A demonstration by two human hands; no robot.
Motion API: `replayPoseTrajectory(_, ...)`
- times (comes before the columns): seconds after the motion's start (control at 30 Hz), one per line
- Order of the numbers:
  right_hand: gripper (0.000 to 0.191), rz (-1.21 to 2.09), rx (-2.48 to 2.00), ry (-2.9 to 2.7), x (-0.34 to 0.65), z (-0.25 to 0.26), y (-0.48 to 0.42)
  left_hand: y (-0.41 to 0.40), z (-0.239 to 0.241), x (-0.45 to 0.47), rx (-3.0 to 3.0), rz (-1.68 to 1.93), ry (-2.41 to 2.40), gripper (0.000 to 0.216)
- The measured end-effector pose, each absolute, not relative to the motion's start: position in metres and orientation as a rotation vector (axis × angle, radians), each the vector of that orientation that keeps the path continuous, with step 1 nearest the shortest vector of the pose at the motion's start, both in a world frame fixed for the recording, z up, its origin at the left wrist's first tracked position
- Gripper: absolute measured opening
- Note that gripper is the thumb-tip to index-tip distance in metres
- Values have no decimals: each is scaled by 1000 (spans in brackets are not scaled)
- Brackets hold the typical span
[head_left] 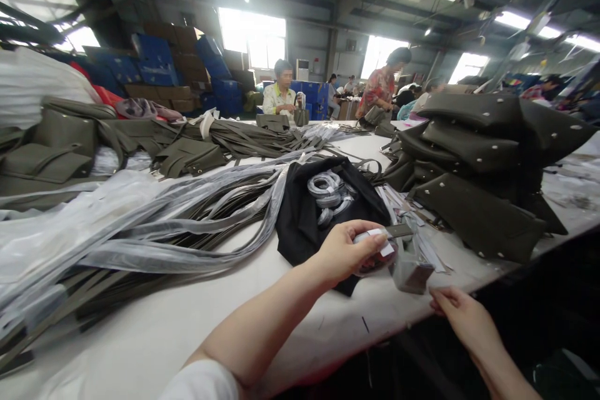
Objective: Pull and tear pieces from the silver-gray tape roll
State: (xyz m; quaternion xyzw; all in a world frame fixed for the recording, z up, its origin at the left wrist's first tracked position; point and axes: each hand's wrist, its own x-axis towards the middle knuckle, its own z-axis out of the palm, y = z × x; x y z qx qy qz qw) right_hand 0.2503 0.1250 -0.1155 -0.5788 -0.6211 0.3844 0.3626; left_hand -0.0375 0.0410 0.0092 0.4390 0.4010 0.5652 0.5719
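Note:
My left hand (349, 253) is closed round an olive strap (399, 230) with a pale wrapping; its flat end sticks out to the right past my thumb. A small white piece (387, 249) shows at the thumb tip. Under these fingers lies a round, clear-looking thing, partly hidden. Just right of it stands a grey box-shaped holder (412, 276) near the table's front edge. My right hand (462, 309) is beside the holder's lower right, thumb and fingers pinched together; anything between them is too small to make out. Behind my left hand, wrapped strap coils (324, 184) rest on black cloth (300, 219).
Long olive straps in clear plastic (187, 250) spread across the left of the white table (300, 319). Olive bag pieces with metal studs (478, 212) are stacked at right. More olive bags (51, 144) lie far left. Two people (281, 97) work across the table.

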Motion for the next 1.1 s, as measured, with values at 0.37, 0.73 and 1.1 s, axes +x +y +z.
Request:
replayPoseTrajectory(0.37, 22, 974, -1049, -1572, 194, -26, 48, 41, -10, -11, 1063, 1309, 975, 52)
replayPoseTrajectory(0.73, 40, 1029, -1096, -1651, 154, -24, 56, 39, -8, -11, 1067, 1322, 954, 57)
replayPoseTrajectory(1.1, 42, 1271, -1081, -1631, 145, -17, 50, 31, -4, -17, 1293, 1492, 1126, 38)
